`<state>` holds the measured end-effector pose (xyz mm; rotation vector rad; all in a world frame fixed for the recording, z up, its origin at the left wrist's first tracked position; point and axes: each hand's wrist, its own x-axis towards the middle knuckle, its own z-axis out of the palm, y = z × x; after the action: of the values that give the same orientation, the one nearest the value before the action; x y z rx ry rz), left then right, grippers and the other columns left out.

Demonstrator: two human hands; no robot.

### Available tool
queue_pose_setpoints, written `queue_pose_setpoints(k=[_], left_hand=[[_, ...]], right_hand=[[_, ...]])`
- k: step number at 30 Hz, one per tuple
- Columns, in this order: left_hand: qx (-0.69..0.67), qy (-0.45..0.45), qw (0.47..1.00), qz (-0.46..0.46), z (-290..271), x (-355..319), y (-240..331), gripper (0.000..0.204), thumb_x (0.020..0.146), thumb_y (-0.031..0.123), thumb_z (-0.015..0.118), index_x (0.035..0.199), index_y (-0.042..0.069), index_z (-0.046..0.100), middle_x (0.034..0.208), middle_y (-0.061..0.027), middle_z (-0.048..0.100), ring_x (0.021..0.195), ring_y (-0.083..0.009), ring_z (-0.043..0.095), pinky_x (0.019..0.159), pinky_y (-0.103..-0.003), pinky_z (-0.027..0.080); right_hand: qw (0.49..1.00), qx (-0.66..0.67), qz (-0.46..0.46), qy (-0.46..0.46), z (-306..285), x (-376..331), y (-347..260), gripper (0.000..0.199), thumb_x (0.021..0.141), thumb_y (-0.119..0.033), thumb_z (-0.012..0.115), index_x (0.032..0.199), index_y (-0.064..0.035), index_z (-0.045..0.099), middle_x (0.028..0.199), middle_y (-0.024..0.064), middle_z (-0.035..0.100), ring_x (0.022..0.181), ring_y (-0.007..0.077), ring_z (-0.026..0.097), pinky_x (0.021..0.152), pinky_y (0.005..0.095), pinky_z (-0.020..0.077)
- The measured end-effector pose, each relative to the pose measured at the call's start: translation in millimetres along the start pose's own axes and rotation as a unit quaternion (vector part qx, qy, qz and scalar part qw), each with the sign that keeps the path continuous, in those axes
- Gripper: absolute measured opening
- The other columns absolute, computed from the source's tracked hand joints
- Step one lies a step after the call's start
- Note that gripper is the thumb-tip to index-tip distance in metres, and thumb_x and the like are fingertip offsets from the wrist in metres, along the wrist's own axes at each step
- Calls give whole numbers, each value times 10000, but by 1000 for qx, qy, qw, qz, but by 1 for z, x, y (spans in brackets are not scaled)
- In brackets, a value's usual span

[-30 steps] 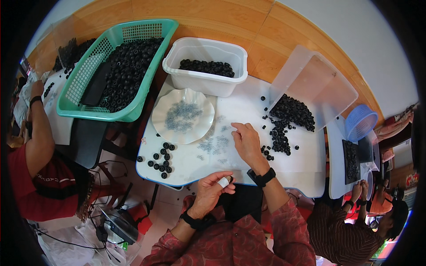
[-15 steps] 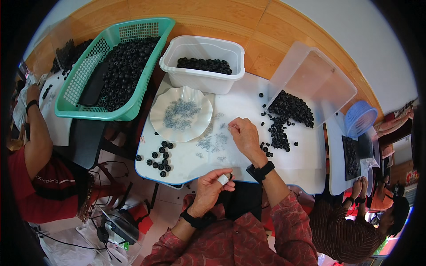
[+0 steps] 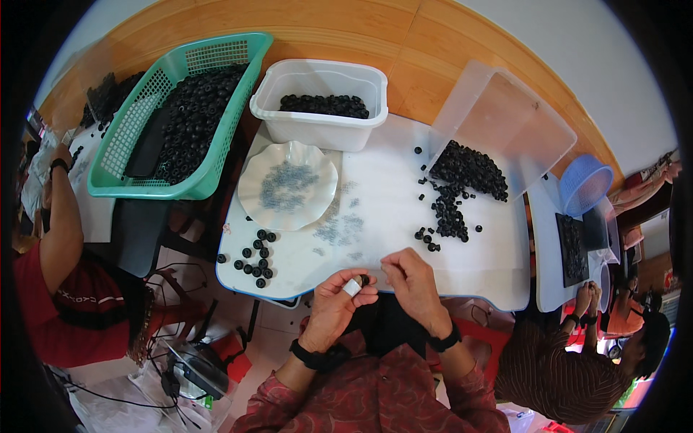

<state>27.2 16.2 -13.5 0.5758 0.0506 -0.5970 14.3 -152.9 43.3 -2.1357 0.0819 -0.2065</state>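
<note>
My left hand (image 3: 337,302) sits at the near edge of the white table (image 3: 404,209), pinching a small black ring part (image 3: 364,279) between thumb and taped forefinger. My right hand (image 3: 411,278) is right beside it, fingers bent and pinched close to the same part; whether it holds a tiny piece I cannot tell. A white scalloped dish (image 3: 287,185) of small grey pieces lies beyond the hands, with loose grey pieces (image 3: 341,227) scattered next to it. A cluster of finished-looking black rings (image 3: 256,260) lies left of my left hand.
A tipped clear bin (image 3: 505,123) spills black rings (image 3: 462,180) at right. A white tub (image 3: 317,105) and a green basket (image 3: 180,115) of black rings stand at the back. One person in red sits left (image 3: 65,289), another at the lower right (image 3: 570,361). A blue basket (image 3: 583,184) stands far right.
My right hand drew back from the grey pieces on the table toward my left hand at the near edge. The left hand rose slightly to meet it.
</note>
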Motion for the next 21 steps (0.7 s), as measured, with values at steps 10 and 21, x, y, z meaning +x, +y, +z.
queue_pose_setpoints(k=[10, 21], left_hand=[[24, 19, 1000, 4, 1, -1, -8, 231, 956, 50, 556, 1164, -40, 601, 1048, -156, 662, 819, -174, 672, 735, -295, 587], [90, 23, 996, 3, 13, -7, -12, 225, 943, 26, 572, 1150, -48, 618, 977, -99, 650, 815, -154, 646, 733, -274, 563]], right_hand=[[1000, 21, -21, 5, 1, -36, -11, 56, 905, 25, 582, 957, 19, 599, 854, 105, 578, 666, 155, 622, 585, 263, 496], [998, -42, -35, -2, -7, -43, -20, 59, 905, -35, 586, 959, -20, 604, 867, 146, 573, 739, 324, 627, 625, 391, 488]])
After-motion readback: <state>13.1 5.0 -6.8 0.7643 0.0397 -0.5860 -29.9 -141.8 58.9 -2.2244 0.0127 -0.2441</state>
